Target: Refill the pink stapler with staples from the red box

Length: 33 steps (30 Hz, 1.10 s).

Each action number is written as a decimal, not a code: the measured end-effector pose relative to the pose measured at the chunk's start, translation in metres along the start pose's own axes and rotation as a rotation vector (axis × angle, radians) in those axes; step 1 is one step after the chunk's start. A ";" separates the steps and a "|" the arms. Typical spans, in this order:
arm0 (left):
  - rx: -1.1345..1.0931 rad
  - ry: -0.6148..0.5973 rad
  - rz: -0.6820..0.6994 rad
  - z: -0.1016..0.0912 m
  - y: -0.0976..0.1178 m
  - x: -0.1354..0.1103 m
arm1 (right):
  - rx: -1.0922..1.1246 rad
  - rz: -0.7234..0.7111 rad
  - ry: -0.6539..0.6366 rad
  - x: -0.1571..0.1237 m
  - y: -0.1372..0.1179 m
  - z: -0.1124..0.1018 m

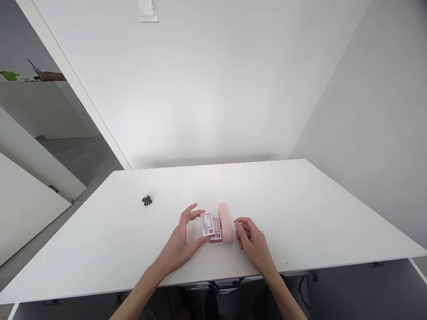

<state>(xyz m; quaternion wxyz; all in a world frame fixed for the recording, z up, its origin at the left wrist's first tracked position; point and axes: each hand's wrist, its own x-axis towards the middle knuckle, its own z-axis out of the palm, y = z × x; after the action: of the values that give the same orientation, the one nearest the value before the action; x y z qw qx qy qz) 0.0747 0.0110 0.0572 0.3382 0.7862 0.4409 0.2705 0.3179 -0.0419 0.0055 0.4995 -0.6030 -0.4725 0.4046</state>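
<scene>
Between the thumb and fingers of my left hand (182, 242) is a small white box with red print (207, 225), which looks like a staple box. It overlaps a second, similar box (218, 232) to its right. A pink stapler (226, 223) lies lengthwise away from me, right beside the boxes. Just right of the stapler, my right hand (250, 240) is apart from it, with the fingers curled in and the thumb near the index finger. Whether anything small is inside those fingers is hidden.
A small black object (147, 200), possibly a staple remover, lies on the white table (283, 195) at the back left. A tiny dark speck (287, 263) is near the front edge. The wall (207, 89) rises behind the table, and a cable (302, 291) hangs below.
</scene>
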 end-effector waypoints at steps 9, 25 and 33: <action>0.034 -0.105 0.027 0.015 0.002 0.012 | -0.020 -0.018 0.013 0.001 0.000 0.000; 0.008 -0.075 -0.024 0.022 -0.017 0.007 | -0.103 -0.049 -0.037 0.002 -0.006 -0.005; -0.008 -0.078 -0.078 0.023 -0.017 0.008 | -0.109 -0.079 -0.006 0.002 -0.007 -0.004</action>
<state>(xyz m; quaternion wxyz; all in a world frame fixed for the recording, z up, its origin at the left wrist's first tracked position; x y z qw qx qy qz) 0.0863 0.0173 0.0312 0.3687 0.7769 0.4567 0.2280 0.3214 -0.0408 0.0129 0.4800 -0.6091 -0.5186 0.3601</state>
